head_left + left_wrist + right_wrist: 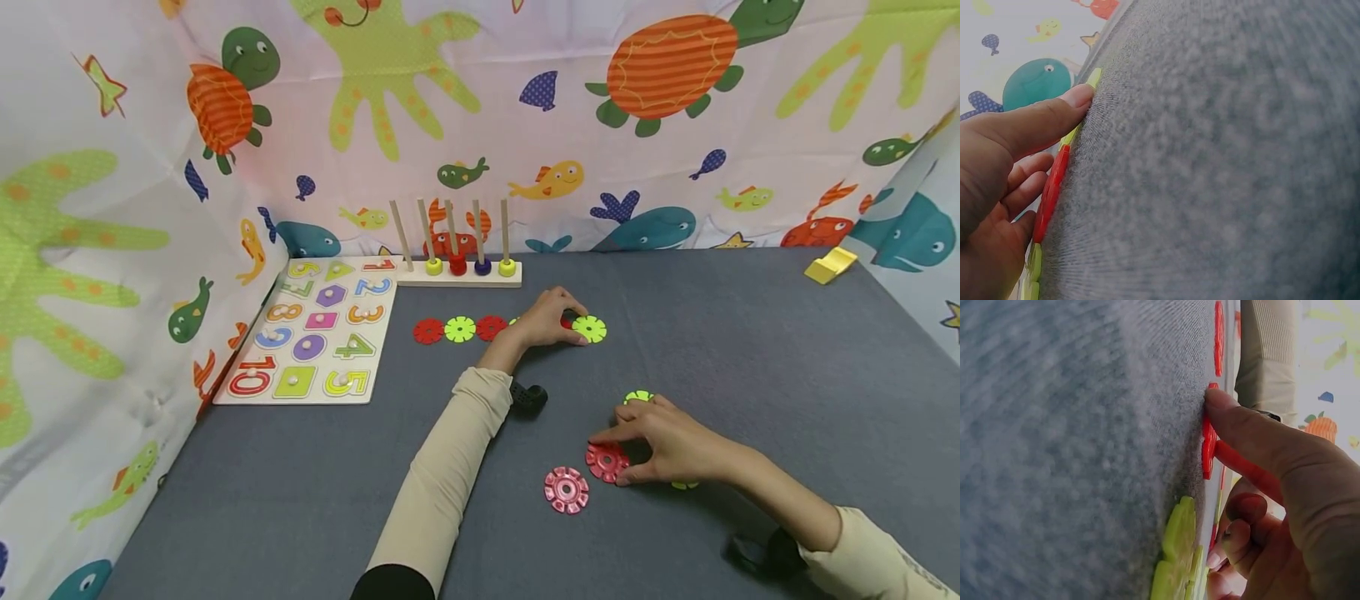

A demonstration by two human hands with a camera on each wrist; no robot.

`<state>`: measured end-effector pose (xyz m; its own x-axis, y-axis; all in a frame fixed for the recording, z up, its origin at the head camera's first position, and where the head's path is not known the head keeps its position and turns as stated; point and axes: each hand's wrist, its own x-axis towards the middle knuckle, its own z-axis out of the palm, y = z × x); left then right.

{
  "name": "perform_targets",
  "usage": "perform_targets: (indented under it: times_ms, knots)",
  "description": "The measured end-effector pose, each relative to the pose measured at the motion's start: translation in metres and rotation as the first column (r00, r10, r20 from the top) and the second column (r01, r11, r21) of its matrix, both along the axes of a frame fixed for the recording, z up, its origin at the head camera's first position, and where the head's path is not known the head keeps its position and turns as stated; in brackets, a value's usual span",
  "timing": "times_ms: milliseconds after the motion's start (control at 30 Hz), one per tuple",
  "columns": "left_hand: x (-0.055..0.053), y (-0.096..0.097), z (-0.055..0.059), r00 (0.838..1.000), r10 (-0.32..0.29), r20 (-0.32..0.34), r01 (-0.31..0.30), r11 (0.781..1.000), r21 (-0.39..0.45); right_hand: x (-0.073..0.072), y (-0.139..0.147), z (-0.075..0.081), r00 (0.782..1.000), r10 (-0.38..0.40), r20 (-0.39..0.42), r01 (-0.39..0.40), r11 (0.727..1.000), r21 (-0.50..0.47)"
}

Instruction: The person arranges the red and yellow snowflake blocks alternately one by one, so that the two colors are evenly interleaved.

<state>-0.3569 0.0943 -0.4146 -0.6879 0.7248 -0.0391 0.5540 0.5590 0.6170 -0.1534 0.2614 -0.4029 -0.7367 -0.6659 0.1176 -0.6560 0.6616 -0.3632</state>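
Note:
A row of notched flower-shaped discs, red point(428, 332) and yellow-green point(460, 329) by turns, lies across the cloth. At its right end my left hand point(542, 321) pinches a yellow-green disc point(591, 329) between thumb and finger, covering part of the row. In the left wrist view, the thumb is on that disc, beside a red disc point(1052, 194). Nearer, my right hand point(667, 437) pinches a red disc point(606, 461) by its edges. Another red disc point(566, 490) lies to its left. Yellow-green discs point(1179, 531) lie partly hidden under the right hand.
A number-and-shape puzzle board point(307, 346) lies at the left. Behind the row stands a wooden peg stand point(459, 280) with small rings. A yellow block point(830, 265) sits at the back right. Printed curtains point(487, 125) border the grey cloth point(300, 500).

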Motion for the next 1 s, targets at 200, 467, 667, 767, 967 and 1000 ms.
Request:
perform_targets:
  times_ms: [200,467,667,767,967,1000]
  knots:
    - [0.0,0.0,0.0,1.0,-0.003,0.01,0.003,1.0,0.001,-0.001,0.0,-0.003,0.998,0.04,-0.052,-0.041,0.999,-0.021]
    - [-0.001,-0.001,-0.001,1.0,-0.003,0.01,0.003,1.0,0.013,-0.003,-0.005,-0.003,0.994,0.071,-0.081,-0.073,0.997,-0.011]
    - [-0.003,-0.001,0.002,1.0,-0.009,0.02,0.008,1.0,0.014,-0.026,0.013,0.013,0.997,0.006,-0.079,-0.01,0.998,-0.055]
    - [-0.003,0.0,0.002,1.0,-0.01,0.009,0.01,1.0,0.012,-0.051,0.033,0.02,0.988,-0.124,-0.096,0.119,0.991,-0.058]
    - [-0.002,0.0,0.002,1.0,-0.008,0.0,0.008,1.0,-0.004,-0.101,0.063,0.013,0.955,-0.278,-0.104,0.275,0.96,-0.044]
    - [-0.002,0.0,0.001,1.0,-0.005,-0.001,0.005,1.0,-0.004,-0.107,0.065,0.011,0.953,-0.287,-0.099,0.285,0.958,-0.033]
